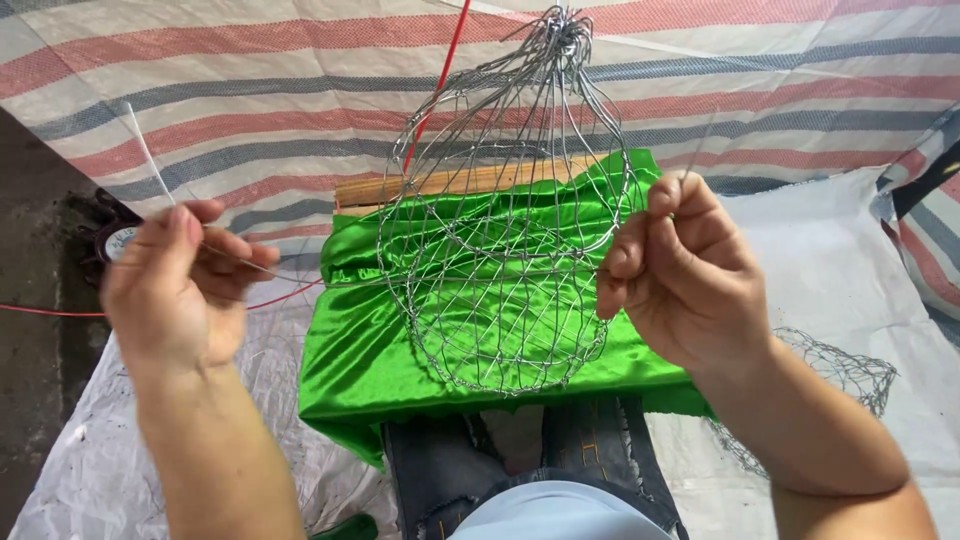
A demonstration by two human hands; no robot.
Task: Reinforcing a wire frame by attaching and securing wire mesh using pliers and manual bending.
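A hanging basket of woven silver wire mesh (pixel 505 230) dangles in front of me, gathered into a knot at its top. My right hand (pixel 680 270) pinches the mesh at its right side between thumb and fingers. My left hand (pixel 180 275) is off to the left, fingers closed on a thin wire strand (pixel 300 278) that runs across to the basket. A white stick-like piece (pixel 150 150) rises above the left hand.
Bright green satin cloth (pixel 370 350) covers my lap over a wooden board (pixel 440 183). A striped red, grey and white tarp (pixel 250 90) hangs behind. A red cord (pixel 440 70) runs down it. More wire mesh (pixel 850 375) lies at the right on white sheeting.
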